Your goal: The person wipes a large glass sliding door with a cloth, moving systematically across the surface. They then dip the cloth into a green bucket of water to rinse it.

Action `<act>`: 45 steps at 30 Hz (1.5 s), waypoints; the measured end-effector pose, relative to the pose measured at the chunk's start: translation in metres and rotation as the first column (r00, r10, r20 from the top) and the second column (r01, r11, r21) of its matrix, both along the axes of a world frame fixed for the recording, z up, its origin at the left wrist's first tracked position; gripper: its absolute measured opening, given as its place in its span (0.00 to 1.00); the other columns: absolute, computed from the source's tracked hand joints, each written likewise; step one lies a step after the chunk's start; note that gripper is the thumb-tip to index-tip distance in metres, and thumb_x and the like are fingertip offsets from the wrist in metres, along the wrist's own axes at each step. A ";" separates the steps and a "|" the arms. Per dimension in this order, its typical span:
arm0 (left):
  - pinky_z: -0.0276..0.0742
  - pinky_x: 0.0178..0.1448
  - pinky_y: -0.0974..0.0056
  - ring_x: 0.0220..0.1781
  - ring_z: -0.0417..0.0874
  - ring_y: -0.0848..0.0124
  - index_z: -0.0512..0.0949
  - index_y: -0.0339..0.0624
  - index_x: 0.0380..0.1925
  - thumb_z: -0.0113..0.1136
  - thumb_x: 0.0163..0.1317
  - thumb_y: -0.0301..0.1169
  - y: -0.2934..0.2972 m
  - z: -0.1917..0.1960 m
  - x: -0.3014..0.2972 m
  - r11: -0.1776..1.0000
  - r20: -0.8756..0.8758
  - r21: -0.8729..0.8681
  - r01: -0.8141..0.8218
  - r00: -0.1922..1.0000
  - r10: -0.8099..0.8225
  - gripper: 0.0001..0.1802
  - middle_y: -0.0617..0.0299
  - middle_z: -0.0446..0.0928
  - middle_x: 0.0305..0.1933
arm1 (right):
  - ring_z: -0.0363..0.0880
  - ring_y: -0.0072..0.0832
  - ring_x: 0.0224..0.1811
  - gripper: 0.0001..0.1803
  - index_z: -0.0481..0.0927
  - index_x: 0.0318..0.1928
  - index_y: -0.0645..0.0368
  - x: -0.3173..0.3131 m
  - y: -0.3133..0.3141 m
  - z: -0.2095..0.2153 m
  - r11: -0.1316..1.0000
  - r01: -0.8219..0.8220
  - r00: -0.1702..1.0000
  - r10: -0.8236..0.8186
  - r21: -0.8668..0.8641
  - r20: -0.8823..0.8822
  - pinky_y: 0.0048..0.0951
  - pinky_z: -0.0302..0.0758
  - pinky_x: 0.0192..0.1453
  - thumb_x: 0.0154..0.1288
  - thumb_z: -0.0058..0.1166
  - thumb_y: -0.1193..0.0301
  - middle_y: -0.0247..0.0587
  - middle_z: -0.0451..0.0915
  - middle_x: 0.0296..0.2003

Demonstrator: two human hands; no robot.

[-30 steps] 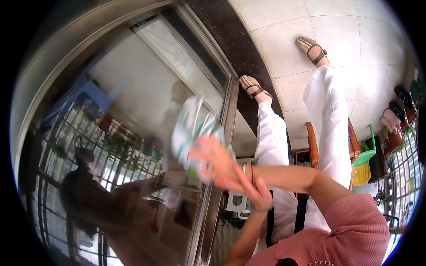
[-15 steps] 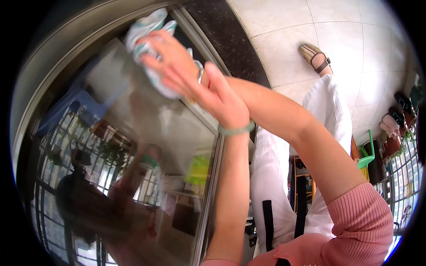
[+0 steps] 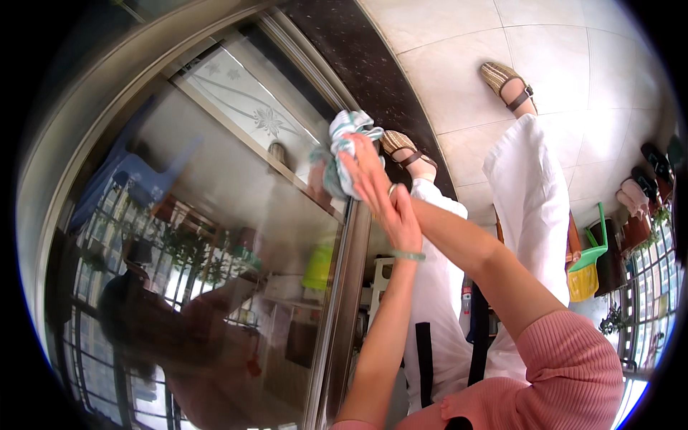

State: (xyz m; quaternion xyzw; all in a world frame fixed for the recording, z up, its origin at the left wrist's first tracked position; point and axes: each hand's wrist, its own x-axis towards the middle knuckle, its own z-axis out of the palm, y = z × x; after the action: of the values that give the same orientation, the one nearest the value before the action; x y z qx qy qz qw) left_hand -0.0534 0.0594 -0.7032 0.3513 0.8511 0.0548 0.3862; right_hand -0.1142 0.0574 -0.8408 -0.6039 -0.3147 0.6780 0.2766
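Observation:
A white cloth with green stripes (image 3: 344, 154) lies bunched against the right edge of a glass door panel (image 3: 236, 215). My right hand (image 3: 367, 166) presses and grips this cloth, its fingers partly blurred and partly over the folds. Crossing over at the right wrist is my left hand (image 3: 400, 223), which wears a green bangle; its fingers are stretched out and hold nothing. Whether the left palm touches the right wrist is hard to see. The glass mirrors the cloth, my arms and a barred window.
A metal door frame (image 3: 337, 301) edges the glass, and a dark stone sill (image 3: 358, 64) runs beside it. My shoes stand on the sill and pale floor tiles (image 3: 459, 79). To the right are a green and yellow chair (image 3: 589, 265) and several slippers (image 3: 641, 190).
The right hand and cloth have moved from the upper left down and right to the panel's edge. My left hand has shifted down with them. A second shoe has come into view.

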 end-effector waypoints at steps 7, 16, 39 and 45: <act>0.26 0.78 0.41 0.81 0.28 0.45 0.52 0.42 0.75 0.47 0.73 0.41 -0.011 0.213 0.047 0.995 -0.264 -0.070 0.074 0.960 -0.090 0.35 0.45 0.33 0.81 | 0.63 0.50 0.66 0.27 0.73 0.63 0.48 0.018 0.000 0.247 0.983 0.033 0.957 0.021 0.179 -0.289 0.45 0.63 0.69 0.63 0.60 0.67 0.51 0.64 0.61; 0.30 0.75 0.33 0.79 0.31 0.35 0.56 0.35 0.72 0.45 0.71 0.50 -0.069 0.438 0.047 0.953 -0.574 -0.102 0.286 0.765 -0.291 0.38 0.31 0.34 0.78 | 0.67 0.40 0.48 0.29 0.75 0.54 0.36 0.039 0.051 0.469 0.634 0.143 0.676 0.498 0.760 -0.542 0.44 0.70 0.52 0.47 0.66 0.61 0.34 0.68 0.54; 0.34 0.75 0.34 0.79 0.32 0.34 0.59 0.34 0.71 0.49 0.71 0.45 -0.040 0.497 0.054 0.901 -0.542 0.342 0.268 0.839 -0.044 0.36 0.35 0.36 0.79 | 0.65 0.54 0.60 0.36 0.68 0.65 0.49 0.045 0.059 0.577 0.731 -0.066 0.815 0.432 0.679 -0.386 0.45 0.66 0.64 0.53 0.63 0.73 0.54 0.61 0.60; 0.30 0.76 0.34 0.79 0.30 0.34 0.55 0.33 0.73 0.45 0.72 0.47 -0.032 0.606 0.045 0.748 -0.833 0.481 0.458 0.504 0.227 0.38 0.33 0.31 0.79 | 0.67 0.45 0.44 0.28 0.75 0.53 0.48 0.034 0.089 0.766 0.317 0.206 0.536 0.755 0.926 -0.378 0.40 0.71 0.47 0.48 0.63 0.72 0.44 0.68 0.55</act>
State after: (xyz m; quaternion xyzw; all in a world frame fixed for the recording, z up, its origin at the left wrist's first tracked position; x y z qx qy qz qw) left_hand -0.0080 0.0278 -0.0975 0.5022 0.8219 0.1382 -0.2306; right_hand -0.0802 0.1468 -0.0746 0.0992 -0.5873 0.6104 0.5222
